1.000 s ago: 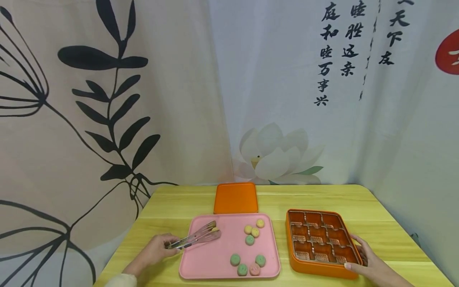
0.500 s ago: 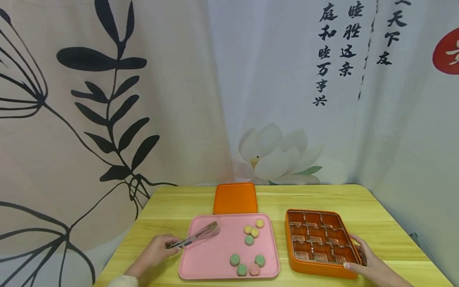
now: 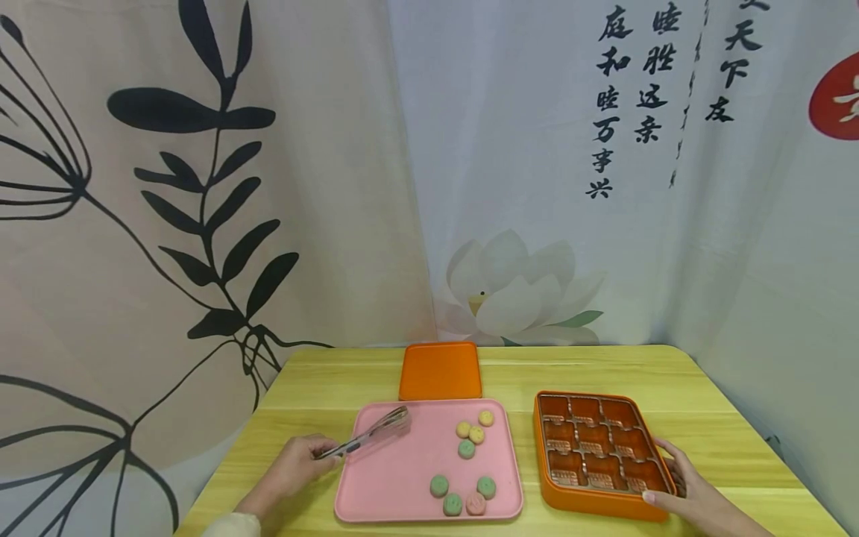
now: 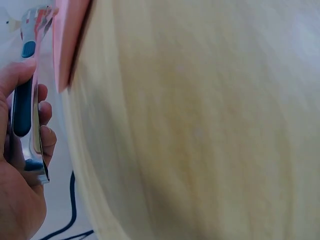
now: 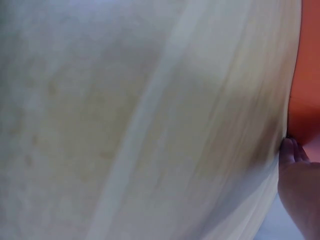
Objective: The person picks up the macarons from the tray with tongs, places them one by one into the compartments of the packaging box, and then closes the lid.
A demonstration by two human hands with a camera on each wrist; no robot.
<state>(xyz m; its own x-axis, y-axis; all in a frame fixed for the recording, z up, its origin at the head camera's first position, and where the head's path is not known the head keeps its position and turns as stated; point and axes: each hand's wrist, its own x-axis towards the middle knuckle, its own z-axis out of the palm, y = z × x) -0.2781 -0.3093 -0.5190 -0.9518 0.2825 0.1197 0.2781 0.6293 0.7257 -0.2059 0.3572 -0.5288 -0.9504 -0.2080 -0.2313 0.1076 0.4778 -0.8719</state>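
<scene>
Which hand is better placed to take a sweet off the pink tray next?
Probably the left hand: it grips the tongs, which reach over the tray bearing the sweets. The right hand holds the orange box.

1. A yellowish wood-grain bench (image 3: pixel 604 369) is carrying everything, its far right corner curving round.
2. A pink rectangular tray (image 3: pixel 396 488) is lying flat on it.
3. An orange lid (image 3: pixel 440 371) is lying just beyond the tray, by the bench's far edge.
4. A divided orange box (image 3: pixel 593 501) is sitting to the tray's right, near but not touching.
</scene>
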